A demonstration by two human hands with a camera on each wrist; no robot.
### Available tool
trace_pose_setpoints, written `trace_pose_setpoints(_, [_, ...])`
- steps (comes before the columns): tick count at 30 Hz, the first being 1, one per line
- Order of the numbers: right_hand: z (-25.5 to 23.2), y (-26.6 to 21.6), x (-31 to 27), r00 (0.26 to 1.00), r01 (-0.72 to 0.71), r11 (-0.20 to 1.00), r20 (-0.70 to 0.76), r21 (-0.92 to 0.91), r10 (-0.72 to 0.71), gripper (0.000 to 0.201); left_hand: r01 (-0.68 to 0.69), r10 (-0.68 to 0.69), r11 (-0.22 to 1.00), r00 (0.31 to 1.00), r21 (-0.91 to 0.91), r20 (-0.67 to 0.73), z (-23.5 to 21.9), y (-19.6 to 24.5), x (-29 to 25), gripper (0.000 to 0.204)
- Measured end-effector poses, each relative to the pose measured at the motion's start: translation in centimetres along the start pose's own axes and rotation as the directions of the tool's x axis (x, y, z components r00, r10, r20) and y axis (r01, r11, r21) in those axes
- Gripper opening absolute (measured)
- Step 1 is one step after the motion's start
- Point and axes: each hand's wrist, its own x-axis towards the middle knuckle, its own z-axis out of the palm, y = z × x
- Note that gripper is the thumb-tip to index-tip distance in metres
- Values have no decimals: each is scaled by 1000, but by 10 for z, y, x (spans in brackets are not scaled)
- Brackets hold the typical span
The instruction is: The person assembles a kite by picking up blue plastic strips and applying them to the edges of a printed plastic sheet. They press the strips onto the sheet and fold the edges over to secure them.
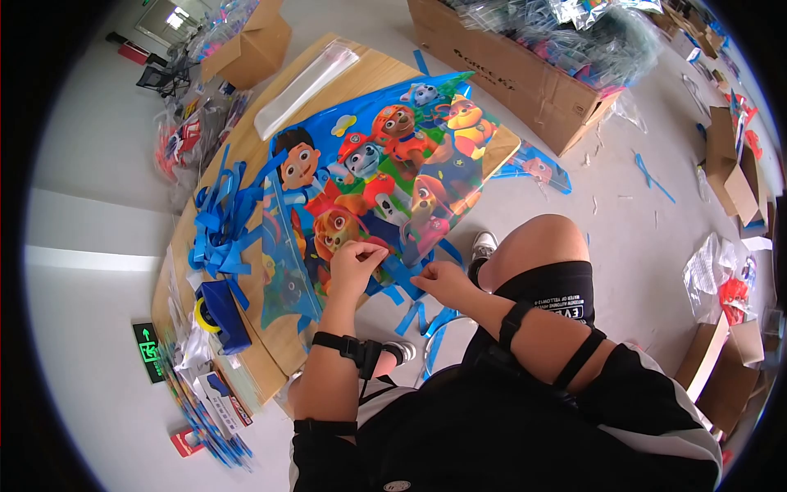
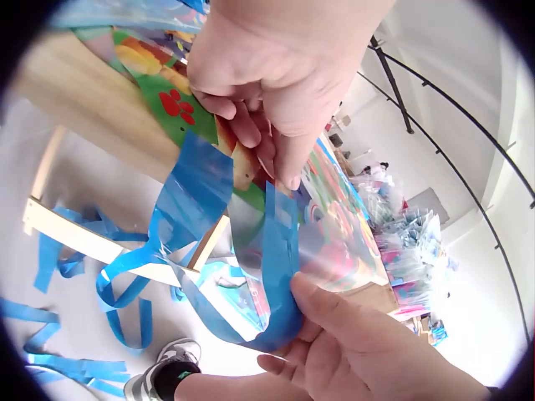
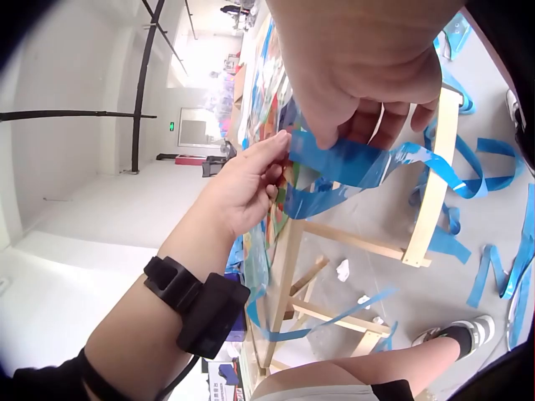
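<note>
A printed plastic sheet with cartoon dogs (image 1: 361, 168) lies across the wooden table (image 1: 266, 361). At its near edge my left hand (image 1: 354, 266) pinches the end of a blue plastic strip (image 2: 282, 251) between thumb and fingers. My right hand (image 1: 447, 283), to the right of it, pinches the same strip farther along, seen in the left wrist view at the hand (image 2: 351, 342). Between the hands the strip hangs in a loop. In the right wrist view the left hand (image 3: 247, 188) and right hand (image 3: 368, 75) are close together at the blue strip (image 3: 343, 163).
A pile of blue strips (image 1: 221, 221) and a tape roll (image 1: 206, 315) lie on the table's left side. A large carton (image 1: 508, 74) of plastic packs stands beyond the table. Cut blue strips (image 2: 79, 368) litter the floor. Open cartons (image 1: 730, 168) stand at the right.
</note>
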Motion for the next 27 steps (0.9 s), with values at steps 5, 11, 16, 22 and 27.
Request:
trace_pose_setpoints(5, [-1, -4, -1, 1000, 2, 1000, 11, -17, -1, 35, 17, -17, 1000, 1000, 0, 0, 1, 0, 0, 16])
trace_pose_setpoints(11, [-2, -4, 0, 1000, -17, 1000, 24, -25, 18, 36, -11, 9, 999, 998, -43, -57, 6, 2, -5, 14])
trace_pose_setpoints(16, [-2, -4, 0, 1000, -21, 1000, 21, -9, 21, 36, -15, 11, 999, 997, -48, -78, 8, 4, -8, 12])
trace_pose_setpoints(22, [-1, 0, 2, 1000, -21, 1000, 23, -19, 22, 36, -38, 31, 997, 994, -62, -108, 12, -4, -8, 11])
trace_pose_setpoints(27, [0, 2, 3, 1000, -3, 999, 8, -42, 4, 35, -57, 51, 997, 990, -41, -131, 12, -2, -8, 11])
